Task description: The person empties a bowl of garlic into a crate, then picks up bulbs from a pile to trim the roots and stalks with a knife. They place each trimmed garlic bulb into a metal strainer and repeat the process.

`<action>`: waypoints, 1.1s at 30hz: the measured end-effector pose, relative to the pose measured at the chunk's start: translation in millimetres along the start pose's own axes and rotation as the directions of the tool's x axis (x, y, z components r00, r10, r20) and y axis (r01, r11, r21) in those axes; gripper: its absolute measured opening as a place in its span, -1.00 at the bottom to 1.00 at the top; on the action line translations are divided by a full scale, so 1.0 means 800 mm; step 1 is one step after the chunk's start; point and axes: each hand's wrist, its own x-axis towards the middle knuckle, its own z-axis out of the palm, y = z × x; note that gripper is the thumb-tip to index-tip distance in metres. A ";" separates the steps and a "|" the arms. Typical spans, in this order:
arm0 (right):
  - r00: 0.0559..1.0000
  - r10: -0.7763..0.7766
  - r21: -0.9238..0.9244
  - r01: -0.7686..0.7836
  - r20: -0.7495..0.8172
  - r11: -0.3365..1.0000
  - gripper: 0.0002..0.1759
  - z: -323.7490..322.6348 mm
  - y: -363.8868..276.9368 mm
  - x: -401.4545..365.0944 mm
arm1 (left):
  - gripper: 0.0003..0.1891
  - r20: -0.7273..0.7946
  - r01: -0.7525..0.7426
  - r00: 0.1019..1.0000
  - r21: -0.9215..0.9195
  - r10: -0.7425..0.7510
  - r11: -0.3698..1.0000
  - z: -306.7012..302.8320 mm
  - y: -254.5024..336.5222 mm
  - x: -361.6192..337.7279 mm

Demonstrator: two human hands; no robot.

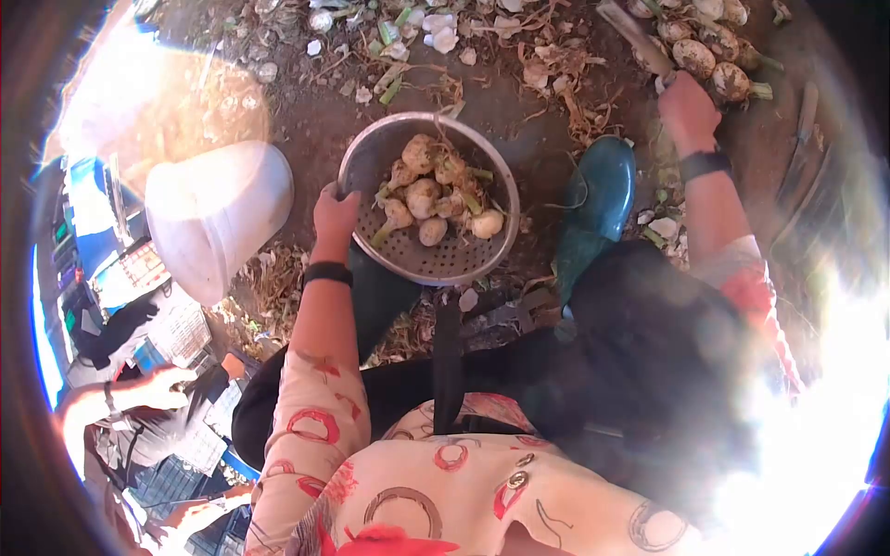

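A round perforated metal colander (366, 159) sits on the dirt between my boots, holding several pale onions (423, 196) with trimmed green stalks. My left hand (334, 215) grips the colander's near-left rim. My right hand (686, 109) reaches to the upper right and is closed around the handle of a knife (630, 35), whose blade points up and left. Just beyond that hand lies a row of untrimmed onions (714, 57) on the ground.
A white bucket (218, 213) lies tilted at the left. Green rubber boots (598, 208) flank the colander. Onion skins and stalk scraps (436, 37) litter the soil at the top. Another person's hands (167, 389) work over crates at lower left.
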 end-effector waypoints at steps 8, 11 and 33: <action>0.983 -0.140 -0.037 0.145 0.119 0.989 -0.66 -0.003 0.003 -0.018 | -0.57 0.274 0.187 0.958 -0.360 -0.089 0.914 -0.001 -0.012 0.006; 0.988 -0.143 0.045 0.140 0.063 0.989 -0.63 0.020 0.001 -0.023 | -0.56 0.322 0.048 0.945 -0.317 0.060 0.947 0.006 0.035 -0.002; 0.990 -0.131 0.718 0.124 -0.046 0.685 -0.77 -0.112 -0.016 -0.090 | -0.25 0.284 0.200 0.760 -0.958 0.584 0.206 0.037 0.338 -0.074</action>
